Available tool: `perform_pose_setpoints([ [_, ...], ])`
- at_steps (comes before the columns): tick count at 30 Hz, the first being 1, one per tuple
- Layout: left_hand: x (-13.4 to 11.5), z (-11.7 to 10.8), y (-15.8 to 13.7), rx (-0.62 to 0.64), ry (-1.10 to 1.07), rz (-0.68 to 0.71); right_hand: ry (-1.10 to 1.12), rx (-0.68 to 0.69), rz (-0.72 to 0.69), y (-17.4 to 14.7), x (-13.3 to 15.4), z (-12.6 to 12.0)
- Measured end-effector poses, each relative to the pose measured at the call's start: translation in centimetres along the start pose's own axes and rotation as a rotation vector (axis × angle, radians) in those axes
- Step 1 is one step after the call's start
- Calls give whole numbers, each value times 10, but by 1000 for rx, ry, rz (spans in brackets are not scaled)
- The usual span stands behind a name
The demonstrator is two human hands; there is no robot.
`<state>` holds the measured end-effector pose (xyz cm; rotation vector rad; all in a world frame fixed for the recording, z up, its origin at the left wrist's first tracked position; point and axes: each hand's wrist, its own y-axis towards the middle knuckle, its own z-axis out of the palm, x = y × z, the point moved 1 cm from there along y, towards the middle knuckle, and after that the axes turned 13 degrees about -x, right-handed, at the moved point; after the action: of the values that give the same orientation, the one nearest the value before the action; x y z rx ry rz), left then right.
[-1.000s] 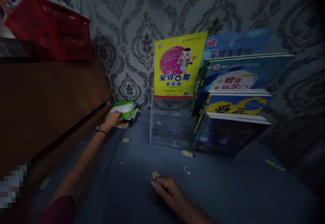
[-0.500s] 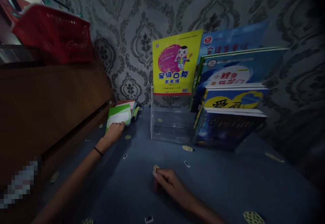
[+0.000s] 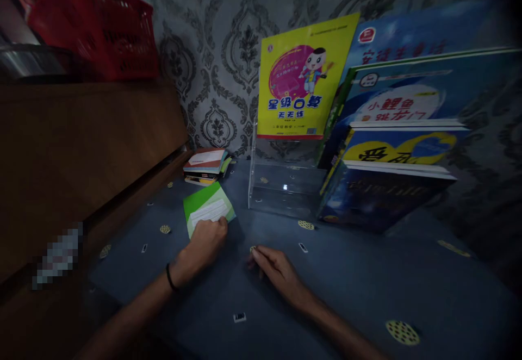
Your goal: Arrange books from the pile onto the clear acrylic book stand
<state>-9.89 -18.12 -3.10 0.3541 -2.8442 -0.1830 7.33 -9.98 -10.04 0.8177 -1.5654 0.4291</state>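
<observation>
My left hand (image 3: 207,239) was closed on the near edge of the green booklet (image 3: 204,203), the fingers bunched over its cover; the thumb's placement was hidden. My right hand (image 3: 277,273) was loosely curled just above or on the tablecloth (image 3: 326,305); I could not tell whether its fingertips met. The booklet lay in front of the book stack (image 3: 206,164), apart from it. A strip of cloth separated the booklet's right corner from the clear rack (image 3: 281,199), and more cloth lay toward the wooden cabinet (image 3: 101,148).
</observation>
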Motion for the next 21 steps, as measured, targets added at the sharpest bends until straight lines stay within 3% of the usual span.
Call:
perform_pose_setpoints([
  [4, -38, -17, -16, 23, -65, 89, 66, -75, 55, 1, -5, 0],
  [9, -70, -30, -29, -43, -217, 218, 65, -314, 110, 2, -8, -9],
  [13, -46, -16, -16, -27, -338, 123, 167, -259, 138, 4, -13, -11],
  [15, -22, -1, -5, -100, -305, 9, 208, -258, 116, 5, -16, -10],
  [18, 8, 23, 3, -76, -223, -154, 227, -252, 135, 6, -17, -10],
  [21, 16, 32, -1, -48, -189, -127, 213, -185, 204, 8, -15, -21],
])
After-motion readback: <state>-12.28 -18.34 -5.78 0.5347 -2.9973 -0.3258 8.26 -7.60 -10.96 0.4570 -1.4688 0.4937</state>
